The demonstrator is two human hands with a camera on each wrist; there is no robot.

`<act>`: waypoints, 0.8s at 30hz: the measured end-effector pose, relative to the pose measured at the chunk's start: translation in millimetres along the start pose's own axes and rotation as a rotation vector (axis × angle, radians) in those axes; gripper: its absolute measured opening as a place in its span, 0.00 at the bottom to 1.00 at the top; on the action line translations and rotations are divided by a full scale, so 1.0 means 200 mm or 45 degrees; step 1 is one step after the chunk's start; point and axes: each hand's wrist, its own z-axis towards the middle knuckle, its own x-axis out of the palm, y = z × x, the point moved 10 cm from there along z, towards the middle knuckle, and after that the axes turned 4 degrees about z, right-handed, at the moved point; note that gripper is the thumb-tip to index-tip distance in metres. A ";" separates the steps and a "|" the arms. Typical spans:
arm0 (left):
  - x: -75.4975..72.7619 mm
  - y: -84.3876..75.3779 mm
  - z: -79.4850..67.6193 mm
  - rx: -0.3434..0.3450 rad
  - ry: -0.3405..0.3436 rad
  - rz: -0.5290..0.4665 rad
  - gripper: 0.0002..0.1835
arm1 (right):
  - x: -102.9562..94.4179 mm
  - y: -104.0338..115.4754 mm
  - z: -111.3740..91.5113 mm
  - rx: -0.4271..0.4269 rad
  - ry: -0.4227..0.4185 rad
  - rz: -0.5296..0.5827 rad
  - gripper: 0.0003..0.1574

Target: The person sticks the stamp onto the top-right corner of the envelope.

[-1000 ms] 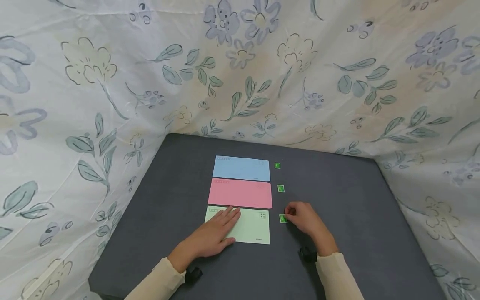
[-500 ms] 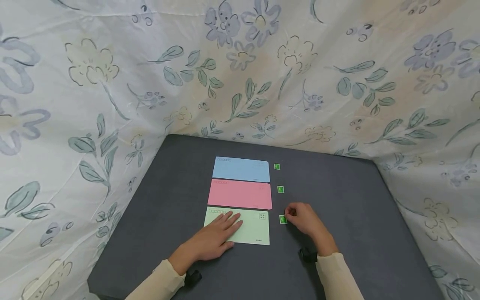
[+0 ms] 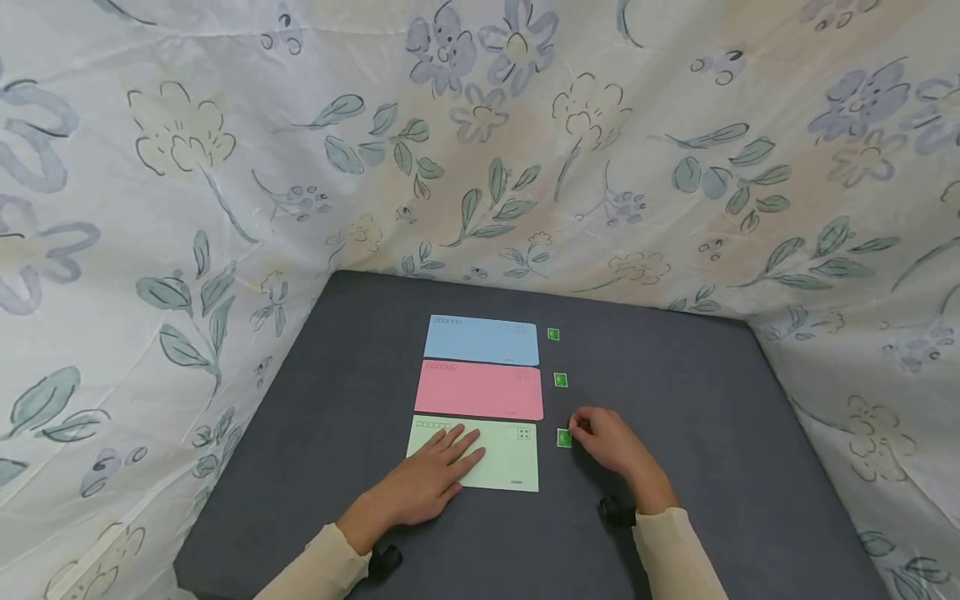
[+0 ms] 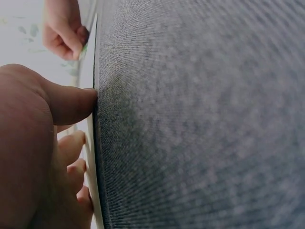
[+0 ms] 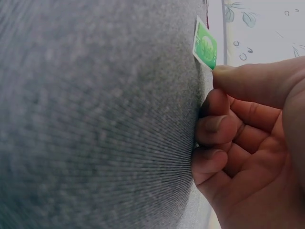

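Left hand: the left hand [image 3: 427, 479] lies flat, fingers [image 3: 459, 442] straight and spread, palm down on the left half of the pale green paper envelope [image 3: 498, 454]; it presses the envelope to the table and grips nothing. In the left wrist view the thumb tip touches the dark cloth at the envelope's edge.

Right hand: the right hand [image 3: 611, 442] rests on the table just right of the green envelope, fingers [image 5: 214, 126] curled. Thumb and forefinger meet at the right edge of the small green square stamp [image 3: 564, 438]; in the right wrist view the stamp [image 5: 205, 46] stands tilted up off the cloth at the thumb tip, so the hand pinches its edge.

Green stamp: nearest of three, just right of the green envelope's right edge, apart from it, touching the right fingertips.

Green envelope: nearest of three envelopes, lying flat, long side across; a small printed box sits at its upper right corner.

Pink envelope: the pink paper envelope [image 3: 480, 390] lies flat just behind the green one, with a second small green stamp [image 3: 560, 380] near its right edge.

Blue envelope: the light blue paper envelope [image 3: 482, 340] lies farthest, with a third small green stamp [image 3: 553, 334] to its right.

Table: the dark grey cloth-covered table [image 3: 697, 400] carries everything.

Surround: a white sheet printed with flowers and leaves [image 3: 225, 167] hangs behind and on both sides.

Sleeves: both forearms wear cream sleeves [image 3: 675, 554].
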 end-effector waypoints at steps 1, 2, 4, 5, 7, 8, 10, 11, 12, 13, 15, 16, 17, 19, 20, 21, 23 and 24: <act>0.01 0.00 0.00 -0.004 0.007 0.000 0.33 | 0.00 0.00 0.00 -0.006 0.004 0.000 0.07; 0.01 0.00 0.00 -0.004 0.007 -0.004 0.33 | 0.00 0.00 0.00 -0.012 0.008 0.005 0.07; 0.01 0.00 0.00 -0.015 0.024 0.001 0.33 | 0.00 0.00 0.00 -0.017 0.016 0.019 0.06; 0.02 0.01 0.00 -0.018 0.028 0.003 0.33 | 0.00 0.00 -0.01 -0.017 0.019 0.025 0.06; 0.02 0.01 0.01 -0.024 0.037 0.006 0.33 | 0.00 0.00 -0.01 -0.024 0.032 0.043 0.06; 0.02 0.01 0.01 -0.022 0.036 0.005 0.33 | 0.00 -0.01 -0.01 -0.028 0.040 0.053 0.06; 0.02 0.01 0.00 -0.010 0.023 0.006 0.33 | 0.00 -0.01 0.00 -0.029 0.060 0.077 0.07; 0.02 0.01 0.00 -0.001 0.010 0.008 0.33 | 0.00 -0.01 0.00 -0.028 0.070 0.087 0.07; 0.02 0.01 0.00 0.008 -0.004 0.007 0.33 | 0.01 -0.01 0.00 -0.033 0.084 0.099 0.07; 0.02 0.01 0.00 0.020 -0.022 0.009 0.33 | 0.01 -0.01 0.00 -0.035 0.096 0.111 0.08; 0.01 0.00 0.00 0.029 -0.038 0.017 0.33 | 0.01 0.00 0.01 -0.034 0.116 0.128 0.08; 0.01 0.00 0.00 0.027 -0.035 0.014 0.33 | 0.02 0.00 0.01 -0.034 0.124 0.132 0.08; 0.01 0.00 0.00 0.021 -0.026 0.018 0.33 | 0.02 0.01 0.01 -0.038 0.133 0.131 0.08; 0.01 0.01 0.00 0.008 -0.005 0.019 0.33 | 0.02 0.02 0.02 -0.044 0.147 0.129 0.08; 0.02 0.01 0.00 -0.003 0.012 0.019 0.33 | 0.02 0.03 0.02 -0.047 0.153 0.126 0.09; 0.02 0.01 0.00 -0.009 0.023 0.017 0.33 | 0.02 0.04 0.03 -0.047 0.161 0.125 0.09; 0.03 0.01 0.00 -0.021 0.040 0.020 0.33 | 0.02 0.06 0.03 -0.047 0.176 0.122 0.08; 0.03 0.02 0.00 -0.023 0.043 0.023 0.33 | 0.02 0.07 0.04 -0.044 0.179 0.117 0.08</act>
